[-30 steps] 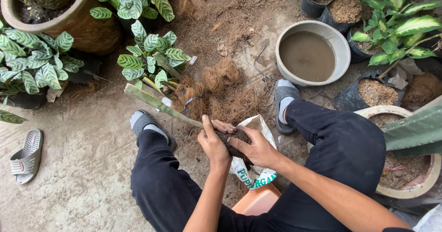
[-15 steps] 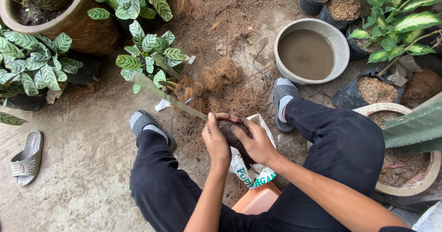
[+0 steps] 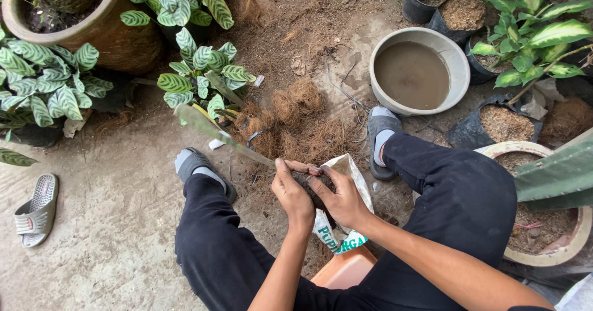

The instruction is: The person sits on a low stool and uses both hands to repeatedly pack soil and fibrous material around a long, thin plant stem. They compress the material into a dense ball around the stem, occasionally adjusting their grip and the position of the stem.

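Looking down from the head camera: 2 hands meet between the knees over a white sack (image 3: 346, 169). Left hand (image 3: 293, 193) curls shut around the base of a plant cutting (image 3: 213, 130); right hand (image 3: 340, 197) cups the same dark root clump from the other side, fingers (image 3: 318, 170) bent over it.

Cutting's long axis runs from the hands up and left; its leaf tip points toward the striped-leaf plant (image 3: 197, 70). Stem is thin, leaf motion-blurred, so its edge is hard to make out.

Root end is hidden inside both palms; whether it is soil or fibre, cannot tell. Sack is partly covered by the right hand. An orange stool (image 3: 343, 271) shows only a corner between the legs.

Counted: 1 grey basin (image 3: 457, 61) of muddy water, 1 pile of brown coconut fibre (image 3: 296, 119), 2 worn slippers on the feet, 1 loose slipper (image 3: 37, 209) at left, 1 large clay pot (image 3: 117, 39) cut off at top left.
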